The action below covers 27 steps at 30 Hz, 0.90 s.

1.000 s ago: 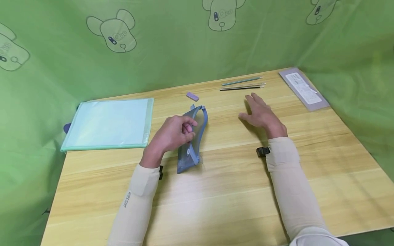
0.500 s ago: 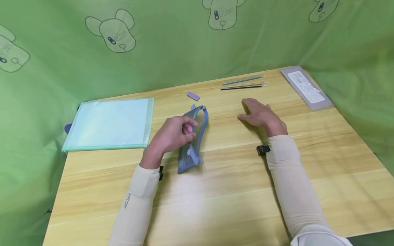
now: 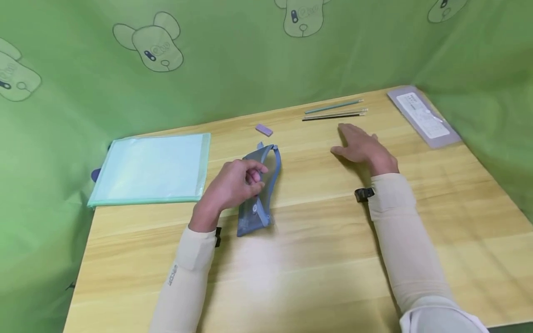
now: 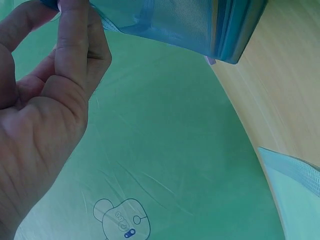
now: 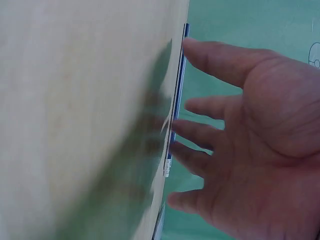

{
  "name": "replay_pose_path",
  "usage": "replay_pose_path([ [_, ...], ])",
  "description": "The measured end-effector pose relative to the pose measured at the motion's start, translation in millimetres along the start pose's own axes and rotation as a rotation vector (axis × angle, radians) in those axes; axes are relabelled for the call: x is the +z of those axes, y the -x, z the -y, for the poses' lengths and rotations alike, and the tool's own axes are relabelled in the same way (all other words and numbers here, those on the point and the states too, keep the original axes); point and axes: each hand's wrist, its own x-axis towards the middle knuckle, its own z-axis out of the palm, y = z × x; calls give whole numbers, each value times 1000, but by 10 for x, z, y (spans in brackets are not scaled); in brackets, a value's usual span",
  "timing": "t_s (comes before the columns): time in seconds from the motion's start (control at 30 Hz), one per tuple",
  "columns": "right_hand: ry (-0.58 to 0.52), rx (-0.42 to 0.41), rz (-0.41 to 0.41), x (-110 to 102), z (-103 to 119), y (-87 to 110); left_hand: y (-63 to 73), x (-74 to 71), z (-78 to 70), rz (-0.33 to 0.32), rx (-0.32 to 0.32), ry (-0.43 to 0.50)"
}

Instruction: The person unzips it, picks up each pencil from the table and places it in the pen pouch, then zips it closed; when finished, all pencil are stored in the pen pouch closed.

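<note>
A blue mesh zip pouch (image 3: 251,218) stands on its side in the middle of the table, its zipped mouth gaping to the right. My left hand (image 3: 233,185) pinches the pouch's near wall at the rim between thumb and fingers; the left wrist view shows the mesh (image 4: 170,25) above the fingers. Over the table to the right hovers my right hand (image 3: 366,147), fingers spread and holding nothing. Just beyond its fingertips lie a teal pencil (image 3: 333,107), a light wooden pencil (image 3: 333,114) and a black pencil (image 3: 331,118). The right wrist view shows a dark pencil (image 5: 178,95) behind the fingers.
A purple eraser (image 3: 264,130) lies behind the pouch. On the left rests a pale mint zip folder (image 3: 150,169). A greyish-purple flat sleeve with a white label (image 3: 416,113) lies at the back right corner. Green curtain (image 3: 233,60) surrounds the wooden table (image 3: 291,273).
My right hand has moved a little forward and right, nearer the pencils, with its fingers extending. My left hand keeps its hold on the pouch. The head view has shifted slightly.
</note>
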Motion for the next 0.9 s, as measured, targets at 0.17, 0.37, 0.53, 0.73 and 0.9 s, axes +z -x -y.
replay_pose_path([
  [0.17, 30, -20, 7, -50, 48, -72, 11, -8, 15, -11, -8, -13],
  [0.37, -26, 14, -44, -88, -57, -109, 8, -6, 25, -3, -2, -16],
  [0.53, 21, -18, 29, -133, -59, -143, 12, -34, 26, -11, 6, -19],
  [0.73, 9, -26, 16, -176, -16, -223, 20, -57, 31, -12, -1, -17],
  [0.9, 5, -4, 12, -208, -89, -261, 26, -45, 28, -8, 0, -15],
])
